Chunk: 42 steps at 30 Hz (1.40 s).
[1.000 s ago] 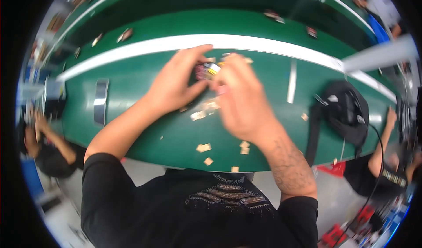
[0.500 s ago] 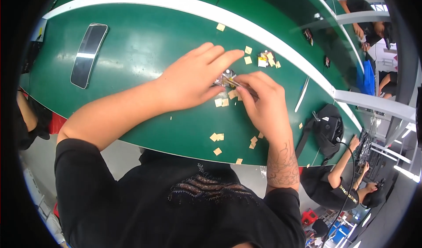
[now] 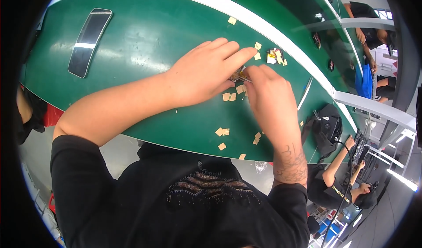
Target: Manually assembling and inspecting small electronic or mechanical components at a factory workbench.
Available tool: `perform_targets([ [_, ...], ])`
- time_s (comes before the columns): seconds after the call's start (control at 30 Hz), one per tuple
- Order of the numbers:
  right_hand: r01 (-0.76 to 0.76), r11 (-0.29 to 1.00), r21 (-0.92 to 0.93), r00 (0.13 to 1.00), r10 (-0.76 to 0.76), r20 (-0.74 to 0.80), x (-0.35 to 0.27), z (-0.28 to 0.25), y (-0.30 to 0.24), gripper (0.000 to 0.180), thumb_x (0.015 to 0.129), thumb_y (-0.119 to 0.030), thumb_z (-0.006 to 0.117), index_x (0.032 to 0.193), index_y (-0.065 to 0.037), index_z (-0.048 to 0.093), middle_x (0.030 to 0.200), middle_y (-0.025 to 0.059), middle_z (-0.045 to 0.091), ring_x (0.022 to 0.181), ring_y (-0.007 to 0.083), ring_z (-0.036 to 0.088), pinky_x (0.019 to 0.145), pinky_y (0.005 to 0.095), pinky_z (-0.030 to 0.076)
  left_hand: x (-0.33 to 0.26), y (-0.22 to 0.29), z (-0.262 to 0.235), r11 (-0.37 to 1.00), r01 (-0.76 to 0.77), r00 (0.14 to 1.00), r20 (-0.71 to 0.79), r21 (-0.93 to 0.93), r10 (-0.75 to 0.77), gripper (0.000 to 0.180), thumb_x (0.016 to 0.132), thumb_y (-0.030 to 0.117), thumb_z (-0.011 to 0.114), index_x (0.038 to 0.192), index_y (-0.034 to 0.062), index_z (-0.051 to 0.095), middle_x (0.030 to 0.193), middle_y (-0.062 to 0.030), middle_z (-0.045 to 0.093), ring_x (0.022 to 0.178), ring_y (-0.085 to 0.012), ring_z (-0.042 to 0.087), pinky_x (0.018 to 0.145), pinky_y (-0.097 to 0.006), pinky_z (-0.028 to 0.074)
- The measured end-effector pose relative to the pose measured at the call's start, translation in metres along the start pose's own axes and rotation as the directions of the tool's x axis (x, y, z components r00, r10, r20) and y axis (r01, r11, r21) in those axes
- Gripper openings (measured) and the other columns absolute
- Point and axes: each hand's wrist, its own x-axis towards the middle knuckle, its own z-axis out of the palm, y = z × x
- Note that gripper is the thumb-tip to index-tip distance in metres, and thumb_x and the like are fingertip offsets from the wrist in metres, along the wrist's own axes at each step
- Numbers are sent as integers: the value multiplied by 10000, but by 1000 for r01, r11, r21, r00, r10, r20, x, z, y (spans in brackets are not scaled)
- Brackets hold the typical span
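Upper centre of frame: one small, dark, shiny piece (image 3: pixel 237 74) between your hands, your left hand (image 3: pixel 204 74) arched around it, fingers spread, apparently to steady it; whether it pinches, I cannot tell. Your right hand (image 3: pixel 271 94) pinches one slim metallic tool (image 3: pixel 244 78), seemingly for fine reach, small square tan pieces (image 3: pixel 229 97) lying just below.

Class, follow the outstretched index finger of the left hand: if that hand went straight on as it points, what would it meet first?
Probably the small tan squares just past the left hand's index fingertip. Height above the green table is unclear, so it might pass over them.
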Motion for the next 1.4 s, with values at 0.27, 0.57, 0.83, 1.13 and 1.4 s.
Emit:
perform_targets([
  [0.27,-56,950,308,977,115,-180,-9,28,5,125,977,-48,703,1090,-33,651,952,150,673,807,406,702,697,492,579,-1,2,2,1000,15,1000,1,-2,-15,782,819,77,834,1529,116,508,1170,-119,620,1091,-359,610,953,-466,534],
  [0.57,-80,997,-3,995,79,-58,-8,6,-8,153,953,-45,720,1092,-40,657,940,122,668,820,383,714,697,469,592,2,7,0,998,66,997,49,5,-67,814,799,80,851,1534,126,504,1176,-120,627,1107,-358,620,973,-468,541],
  [0.83,-64,930,362,976,133,-171,-12,32,12,151,940,-11,740,1073,-40,674,965,126,688,774,343,728,681,431,599,5,8,-5,989,131,987,102,-65,-124,816,817,78,846,1548,125,486,1256,-132,657,1177,-375,629,997,-474,559],
  [1.13,-99,635,766,901,384,-202,-20,40,29,237,933,67,759,1156,1,711,927,21,612,728,42,571,642,207,496,2,4,-6,990,126,989,83,-63,-121,810,829,107,856,1547,131,483,1267,-130,659,1174,-365,625,1007,-469,557],
  [1.4,-100,829,551,968,209,-138,-7,35,23,241,925,-44,794,1145,-24,700,894,85,642,684,227,612,640,354,509,1,-3,-13,990,85,990,126,-116,-70,675,842,118,860,1450,133,567,1219,-83,663,1139,-330,631,963,-452,559],
])
